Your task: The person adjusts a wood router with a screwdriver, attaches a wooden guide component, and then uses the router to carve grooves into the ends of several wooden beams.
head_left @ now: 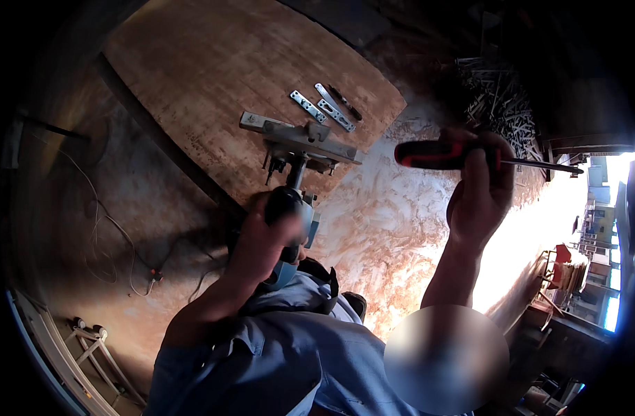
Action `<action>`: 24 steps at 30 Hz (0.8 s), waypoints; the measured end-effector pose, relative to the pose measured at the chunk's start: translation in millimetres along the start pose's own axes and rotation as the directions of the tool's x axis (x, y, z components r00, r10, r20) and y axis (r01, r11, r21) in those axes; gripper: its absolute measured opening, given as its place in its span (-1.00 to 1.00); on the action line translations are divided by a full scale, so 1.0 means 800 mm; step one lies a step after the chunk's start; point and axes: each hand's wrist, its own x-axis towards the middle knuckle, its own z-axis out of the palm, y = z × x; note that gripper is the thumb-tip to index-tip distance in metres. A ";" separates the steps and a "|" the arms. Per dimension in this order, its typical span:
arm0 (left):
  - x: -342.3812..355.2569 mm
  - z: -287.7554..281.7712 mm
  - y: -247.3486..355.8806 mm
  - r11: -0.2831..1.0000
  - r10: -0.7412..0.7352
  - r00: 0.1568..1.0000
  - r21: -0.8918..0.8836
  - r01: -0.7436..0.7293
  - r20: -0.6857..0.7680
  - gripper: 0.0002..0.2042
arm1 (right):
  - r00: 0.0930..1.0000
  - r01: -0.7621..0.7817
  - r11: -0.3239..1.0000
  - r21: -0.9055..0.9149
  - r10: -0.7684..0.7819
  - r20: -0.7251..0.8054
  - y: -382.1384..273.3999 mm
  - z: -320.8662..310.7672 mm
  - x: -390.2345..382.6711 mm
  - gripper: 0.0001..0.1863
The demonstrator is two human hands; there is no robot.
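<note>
Head view shows screwdriver (pixel 428 154) over blotchy floor (pixel 383 208), near brown tabletop (pixel 213 55).

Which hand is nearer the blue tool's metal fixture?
Left: the left hand grips the blue tool just below the fixture; the right hand, holding a screwdriver, is farther right.

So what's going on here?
The person's left hand grips a black and blue power tool with a grey metal bar-shaped fitting at its front. The right hand holds a black and red screwdriver, apart from the tool. Flat silver metal plates lie on the brown wooden tabletop beside a dark pen-like object.
</note>
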 end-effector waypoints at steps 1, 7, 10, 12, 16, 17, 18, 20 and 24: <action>0.000 -0.004 0.000 1.000 0.011 1.000 -0.016 -0.011 -0.026 -0.65 | 0.998 -0.057 0.998 -0.027 0.056 -0.011 0.014 -0.013 -0.009 -0.77; -0.004 -0.057 0.024 0.992 -0.035 0.998 -0.116 0.041 0.047 -0.71 | 0.926 -0.358 0.934 -0.001 0.355 -0.126 0.103 -0.055 -0.083 -0.79; -0.016 -0.087 0.023 0.989 -0.056 0.998 -0.136 0.057 0.013 -0.68 | 0.832 -0.518 0.847 0.117 0.531 -0.159 0.136 -0.050 -0.121 -0.78; -0.023 -0.102 0.027 0.997 -0.060 0.996 -0.061 0.056 -0.065 -0.63 | 0.692 -0.667 0.705 0.241 0.706 -0.152 0.162 -0.045 -0.152 -0.77; -0.017 -0.147 0.028 0.993 -0.009 0.985 0.113 0.029 -0.171 -0.59 | 0.396 -0.882 0.385 0.272 0.918 -0.016 0.204 -0.022 -0.217 -0.81; -0.013 -0.156 0.029 0.984 0.036 0.981 0.176 -0.001 -0.191 -0.59 | 0.360 -0.906 0.342 0.251 0.932 0.030 0.215 -0.012 -0.236 -0.81; -0.009 -0.166 0.028 0.970 0.082 0.975 0.240 -0.031 -0.206 -0.59 | 0.324 -0.926 0.299 0.229 0.943 0.077 0.224 -0.001 -0.251 -0.81; -0.002 -0.191 0.021 0.967 0.095 0.964 0.253 -0.030 -0.247 -0.61 | 0.257 -0.949 0.211 0.235 0.948 0.188 0.234 0.028 -0.264 -0.79; 0.016 -0.235 0.013 0.980 0.035 0.958 0.199 0.023 -0.285 -0.70 | 0.227 -0.947 0.122 0.297 0.908 0.352 0.247 0.067 -0.283 -0.59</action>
